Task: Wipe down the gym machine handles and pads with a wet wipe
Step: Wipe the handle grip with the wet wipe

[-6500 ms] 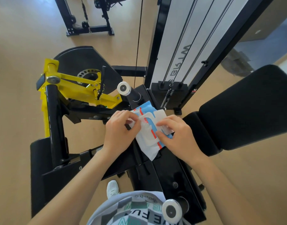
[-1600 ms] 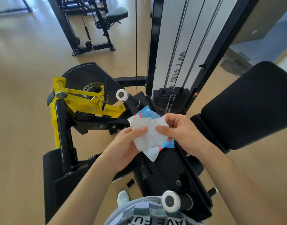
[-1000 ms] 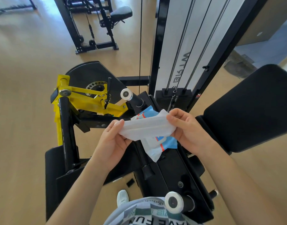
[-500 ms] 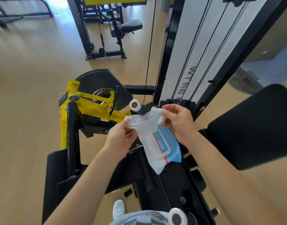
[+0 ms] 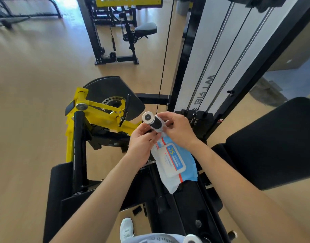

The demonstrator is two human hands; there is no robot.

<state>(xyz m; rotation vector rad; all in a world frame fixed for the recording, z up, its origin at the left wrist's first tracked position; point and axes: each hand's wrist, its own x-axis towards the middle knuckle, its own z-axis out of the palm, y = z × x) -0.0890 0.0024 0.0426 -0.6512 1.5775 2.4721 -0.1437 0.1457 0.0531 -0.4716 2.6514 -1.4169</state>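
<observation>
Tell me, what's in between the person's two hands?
Head view: the black handle with a silver end cap and a white wet wipe, between left hand and right hand.

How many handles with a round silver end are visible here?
2. One handle is between the left hand and right hand, against the wipe; the other is at the bottom edge, cut off. More may be hidden.

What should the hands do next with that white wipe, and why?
Probably wrap the wipe round the black handle and rub along it toward its silver end. The right hand pinches the wipe right against the handle, the left hand is just beside it, and most of the grip looks uncovered. The wipe pack hangs below.
</observation>
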